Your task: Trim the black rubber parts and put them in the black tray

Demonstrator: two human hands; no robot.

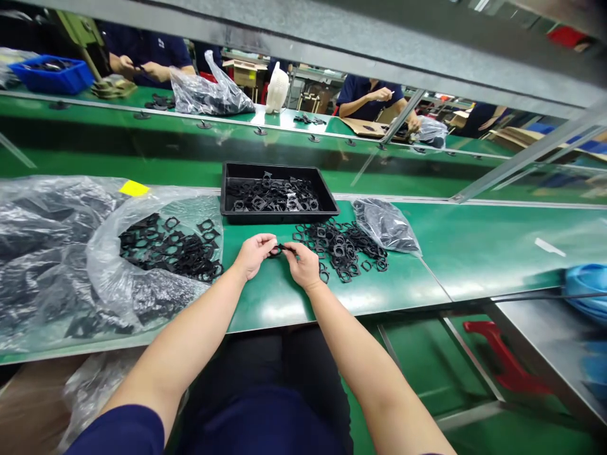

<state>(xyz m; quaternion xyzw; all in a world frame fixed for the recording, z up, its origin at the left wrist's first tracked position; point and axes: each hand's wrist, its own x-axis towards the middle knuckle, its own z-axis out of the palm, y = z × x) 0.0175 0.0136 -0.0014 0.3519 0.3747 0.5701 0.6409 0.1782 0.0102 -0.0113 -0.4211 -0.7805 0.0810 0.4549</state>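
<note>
Between my two hands is a small black plastic part (279, 249), pinched from both sides just above the green bench. My left hand (256, 254) grips its left end, and my right hand (302, 261) grips its right end; the fingers cover much of it. Behind them stands a black tray (279, 218) holding many black parts. Right of my right hand lies a loose pile of black ring-shaped parts (339, 249). To the left, a large clear plastic bag (109, 253) gapes open, with black square-and-ring parts (173, 246) spilling inside its mouth.
A filled plastic bag (386, 224) rests beside the ring pile. A metal rail and strut (516, 151) cross above the bench (493, 240). Across the line, people work near a blue bin (52, 74). A red stool (505, 360) stands low at right.
</note>
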